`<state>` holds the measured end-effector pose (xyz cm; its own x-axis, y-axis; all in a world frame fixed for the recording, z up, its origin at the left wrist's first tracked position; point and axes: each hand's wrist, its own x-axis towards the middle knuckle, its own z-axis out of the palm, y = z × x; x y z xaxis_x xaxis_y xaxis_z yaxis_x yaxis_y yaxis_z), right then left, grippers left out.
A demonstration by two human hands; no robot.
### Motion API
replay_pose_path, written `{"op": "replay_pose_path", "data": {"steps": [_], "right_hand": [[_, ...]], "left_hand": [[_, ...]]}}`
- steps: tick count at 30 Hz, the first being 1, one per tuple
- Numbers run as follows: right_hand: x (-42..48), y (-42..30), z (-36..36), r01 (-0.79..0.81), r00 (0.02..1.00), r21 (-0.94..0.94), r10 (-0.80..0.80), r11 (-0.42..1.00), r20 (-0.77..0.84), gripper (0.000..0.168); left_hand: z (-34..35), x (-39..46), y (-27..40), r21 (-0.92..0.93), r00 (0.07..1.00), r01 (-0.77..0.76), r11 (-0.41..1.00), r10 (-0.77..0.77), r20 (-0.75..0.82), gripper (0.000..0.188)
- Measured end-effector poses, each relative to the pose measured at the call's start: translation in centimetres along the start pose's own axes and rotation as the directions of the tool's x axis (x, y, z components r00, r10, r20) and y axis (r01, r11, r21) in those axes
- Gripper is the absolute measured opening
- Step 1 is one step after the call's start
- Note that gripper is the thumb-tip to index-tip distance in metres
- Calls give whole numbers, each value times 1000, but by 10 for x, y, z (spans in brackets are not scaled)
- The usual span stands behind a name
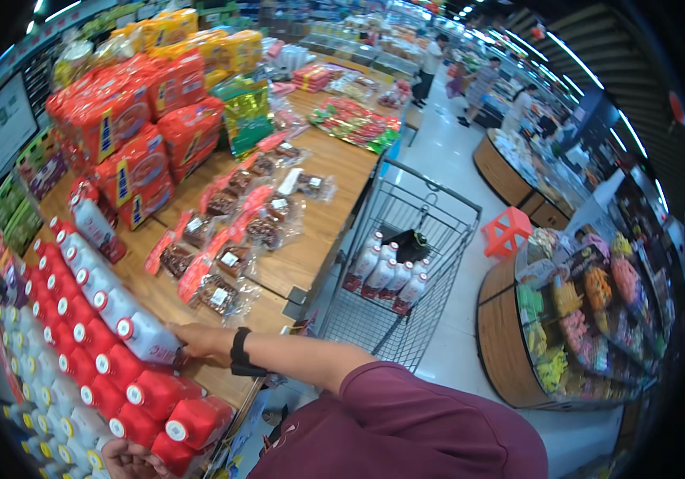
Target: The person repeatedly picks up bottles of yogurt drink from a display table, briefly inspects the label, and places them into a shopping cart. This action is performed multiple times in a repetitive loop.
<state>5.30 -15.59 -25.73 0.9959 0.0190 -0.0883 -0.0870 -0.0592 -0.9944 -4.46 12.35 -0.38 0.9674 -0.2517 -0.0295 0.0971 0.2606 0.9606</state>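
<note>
My right hand [199, 342], with a black band on the wrist, is against the lower side of a white bottle with a red cap [149, 338]; its fingers are partly hidden behind the bottle. That bottle is at the near end of a row of like bottles, beside rows of red bottles [151, 392]. At the bottom edge, my left hand [133, 460] is by the red bottles, fingers loosely bent and nothing seen in it. Several white bottles with red caps [381, 275] stand in a wire shopping cart [432, 185] beside a black item [408, 244].
Bagged dark baked goods [220, 296] lie on the wooden display table [330, 161] near stacked red packs [121, 120]. White bottles with yellow caps [49, 395] stand far left. Right of the cart are a red plastic stool [507, 232] and a round wooden counter [498, 335]. People stand farther back.
</note>
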Motion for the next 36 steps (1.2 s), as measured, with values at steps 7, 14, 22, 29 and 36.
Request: {"op": "replay_pose_path", "data": {"steps": [7,14,22,29,36], "right_hand": [[-67,-35,-47,204,979,-248,-203,947,29,67],[-209,-55,-143,-38,974,111,61,993,-220,47],[-373,24,-248,15,730,420,277,907,-625,31],[-479,70,-288,132,452,519,414,845,-790,25],[-528,135,-314,218,93,560,555,799,-827,24]], "left_hand": [[64,-23,-3,-46,976,65,997,-54,212,41],[164,-13,-65,98,783,244,965,-255,567,43],[265,8,-212,244,555,465,851,-496,668,37],[323,-19,-237,362,449,526,769,-613,650,36],[327,-26,-256,489,454,489,722,-690,564,39]]}}
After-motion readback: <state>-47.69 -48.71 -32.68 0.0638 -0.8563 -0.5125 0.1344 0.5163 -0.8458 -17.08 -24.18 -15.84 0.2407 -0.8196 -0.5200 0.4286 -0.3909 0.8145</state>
